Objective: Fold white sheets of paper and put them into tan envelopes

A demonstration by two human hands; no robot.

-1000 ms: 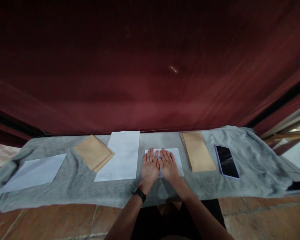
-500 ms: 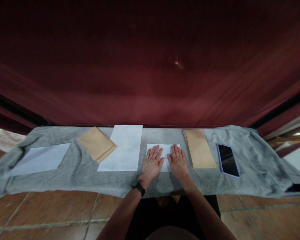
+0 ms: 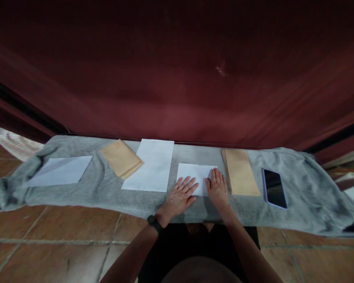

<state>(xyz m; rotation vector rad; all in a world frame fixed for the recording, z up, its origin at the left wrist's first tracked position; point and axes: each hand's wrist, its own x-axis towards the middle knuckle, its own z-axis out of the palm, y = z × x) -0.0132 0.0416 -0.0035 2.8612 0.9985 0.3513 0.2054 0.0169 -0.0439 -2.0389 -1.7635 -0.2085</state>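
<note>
A small white sheet of paper [image 3: 196, 171], seemingly folded, lies on the grey cloth in front of me. My left hand [image 3: 180, 195] rests on its lower left part, fingers spread. Over the sheet's right edge, my right hand [image 3: 218, 190] lies flat with fingers stretched out. Just right of that hand is a stack of brown envelopes [image 3: 242, 173]. A larger white sheet [image 3: 155, 165] lies left of my left hand, its left side partly under a second stack of brown envelopes [image 3: 120, 157].
A phone [image 3: 274, 188] in a light purple case lies right of the envelopes. At the far left is another white sheet [image 3: 61, 171]. Grey cloth [image 3: 106, 198] covers the narrow table, and a dark red surface [image 3: 171, 98] rises behind it.
My left hand has slid down and toward me on the folded paper, uncovering more of its upper left. The right hand stays on the right edge. The view has tilted slightly.
</note>
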